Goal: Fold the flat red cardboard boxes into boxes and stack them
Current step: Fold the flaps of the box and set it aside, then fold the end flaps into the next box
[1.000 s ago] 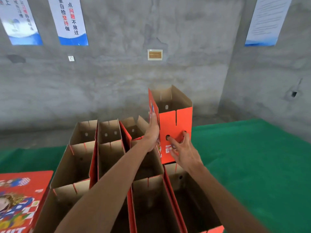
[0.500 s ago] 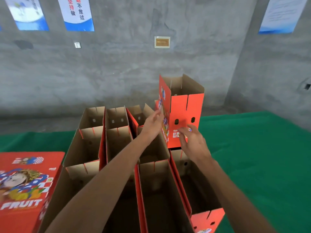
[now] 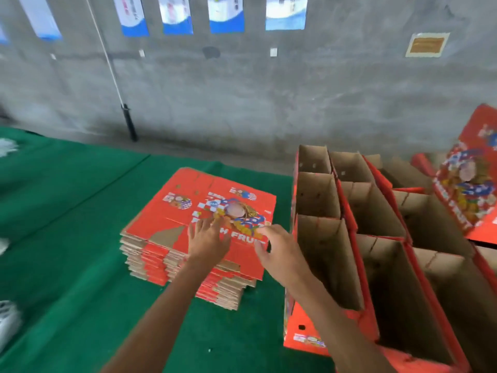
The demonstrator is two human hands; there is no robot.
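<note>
A stack of flat red cardboard boxes [image 3: 172,219] printed with a fruit design lies on the green table cover. My left hand [image 3: 208,239] rests flat on the top sheet with straight fingers. My right hand [image 3: 279,254] hovers at the stack's right edge, fingers loosely spread, holding nothing. To the right stand several folded boxes [image 3: 322,200] in rows, their open brown insides facing up. One more folded red box [image 3: 473,184] stands upright on the rows at the far right.
A green cloth [image 3: 67,251] covers the table. A grey concrete wall [image 3: 242,98] with blue and white posters rises behind it. A thin pole [image 3: 126,114] leans against the wall. White blurred things [image 3: 8,321] lie at the left edge.
Both hands have let go of the upright folded box and moved left to the flat stack. My view has swung left with them.
</note>
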